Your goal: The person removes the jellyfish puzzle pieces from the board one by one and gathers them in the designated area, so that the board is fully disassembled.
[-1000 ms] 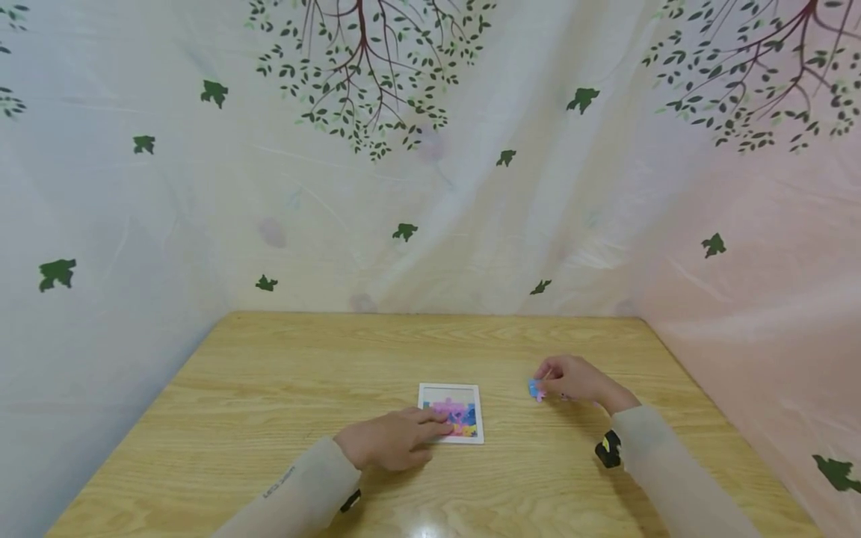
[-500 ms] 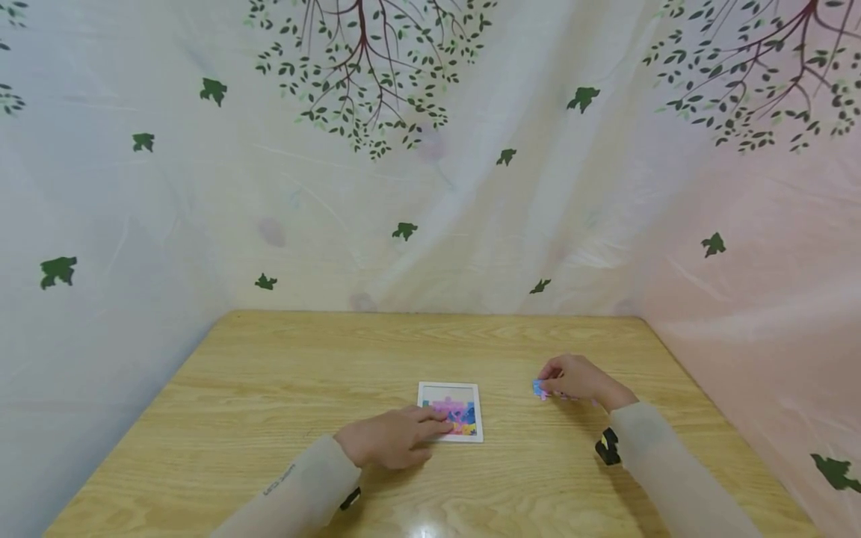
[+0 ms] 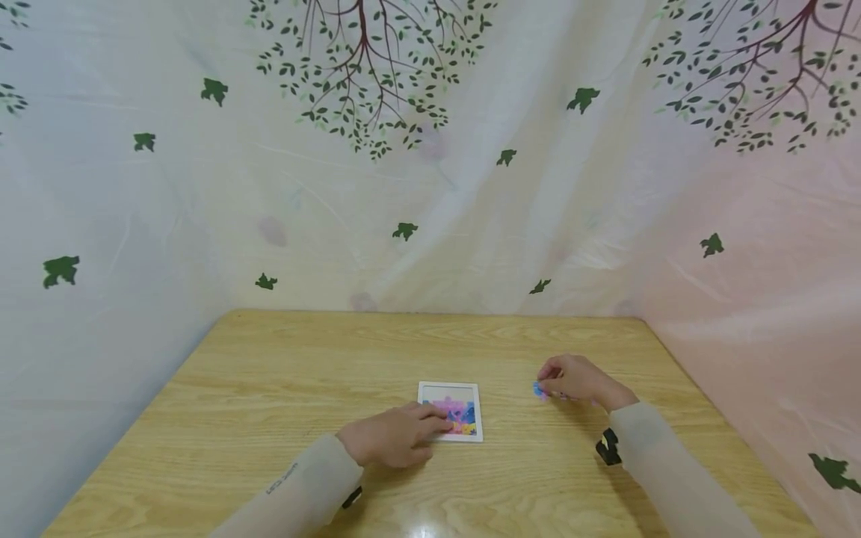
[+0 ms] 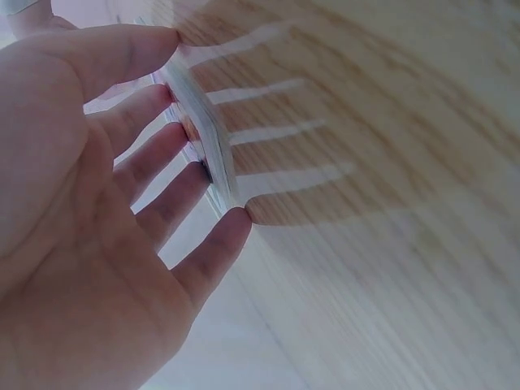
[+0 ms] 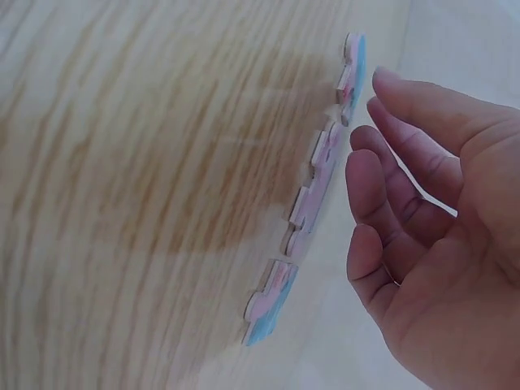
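A white-rimmed jigsaw puzzle tray [image 3: 480, 412] lies on the table, its lower part filled with pink, blue and yellow puzzle pieces [image 3: 464, 418]. My left hand [image 3: 393, 437] rests on the tray's lower left with its fingers stretched over the picture; in the left wrist view the fingertips meet the tray edge [image 4: 207, 122]. My right hand [image 3: 578, 379] hovers at loose pieces to the right, fingers softly bent. Beside its thumb and index finger lies a blue-and-pink puzzle piece [image 5: 353, 77], with a small gap between. A pink piece [image 5: 317, 187] and another blue-and-pink piece [image 5: 272, 305] continue the row.
The wooden table [image 3: 323, 351] reaches back to a pale curtain [image 3: 323, 224] printed with leaves and branches. Each wrist carries a black camera mount [image 3: 608, 447], partly under a light sleeve [image 3: 673, 463].
The right hand has shifted slightly right along with the blue-and-pink piece, which now lies in line with the other loose pieces. The left hand has stayed on the tray.
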Demonstrator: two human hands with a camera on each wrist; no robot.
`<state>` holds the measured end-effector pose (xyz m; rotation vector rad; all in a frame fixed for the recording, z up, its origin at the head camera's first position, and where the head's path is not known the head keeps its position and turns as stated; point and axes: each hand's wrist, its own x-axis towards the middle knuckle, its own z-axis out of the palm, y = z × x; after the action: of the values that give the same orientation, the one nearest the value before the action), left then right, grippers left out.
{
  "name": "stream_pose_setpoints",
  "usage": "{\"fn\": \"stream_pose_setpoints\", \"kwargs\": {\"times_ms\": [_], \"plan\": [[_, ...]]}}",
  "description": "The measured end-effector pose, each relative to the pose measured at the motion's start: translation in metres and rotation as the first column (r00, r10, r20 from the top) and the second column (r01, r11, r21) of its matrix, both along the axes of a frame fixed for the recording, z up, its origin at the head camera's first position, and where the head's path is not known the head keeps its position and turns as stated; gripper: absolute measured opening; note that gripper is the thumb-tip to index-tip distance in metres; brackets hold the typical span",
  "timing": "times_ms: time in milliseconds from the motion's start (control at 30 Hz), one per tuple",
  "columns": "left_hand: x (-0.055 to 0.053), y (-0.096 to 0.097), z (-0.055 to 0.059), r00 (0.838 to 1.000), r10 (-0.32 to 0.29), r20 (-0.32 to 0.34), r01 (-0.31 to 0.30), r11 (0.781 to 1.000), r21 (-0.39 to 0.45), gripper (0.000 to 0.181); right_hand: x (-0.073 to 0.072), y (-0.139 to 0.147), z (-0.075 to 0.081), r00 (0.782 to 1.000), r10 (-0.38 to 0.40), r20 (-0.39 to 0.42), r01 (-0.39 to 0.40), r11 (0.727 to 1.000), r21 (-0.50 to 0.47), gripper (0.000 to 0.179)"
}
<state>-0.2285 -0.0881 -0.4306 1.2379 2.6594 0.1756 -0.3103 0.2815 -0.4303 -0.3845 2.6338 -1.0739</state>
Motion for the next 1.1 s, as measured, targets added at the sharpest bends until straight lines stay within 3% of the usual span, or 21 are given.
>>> {"fn": "stream_pose_setpoints", "kwargs": {"times_ms": [333,433,600,833,1100], "plan": [[0.002,0.005,0.003,0.999,0.033,0.027,-0.033,0.999,0.016,0.049,0.001,-0.010,0.005,0.994,0.074,-0.076,-0.070,0.996,0.057,0.013],[0.003,0.006,0.003,0.999,0.033,0.028,-0.034,0.999,0.022,0.048,0.001,-0.017,0.005,0.984,0.130,-0.125,-0.120,0.990,0.080,0.012],[0.003,0.007,0.003,0.999,0.036,0.019,-0.036,0.999,0.026,0.046,0.004,-0.032,0.005,0.975,0.172,-0.141,-0.163,0.984,0.075,0.010],[0.004,0.009,0.005,0.999,0.048,0.014,-0.048,0.999,0.019,0.047,0.009,-0.051,0.006,0.935,0.272,-0.227,-0.254,0.962,0.104,0.012],[0.003,0.007,0.002,0.999,0.027,-0.043,-0.026,0.999,0.030,0.047,0.014,-0.073,0.004,0.904,0.349,-0.245,-0.334,0.937,0.103,0.013]]}}
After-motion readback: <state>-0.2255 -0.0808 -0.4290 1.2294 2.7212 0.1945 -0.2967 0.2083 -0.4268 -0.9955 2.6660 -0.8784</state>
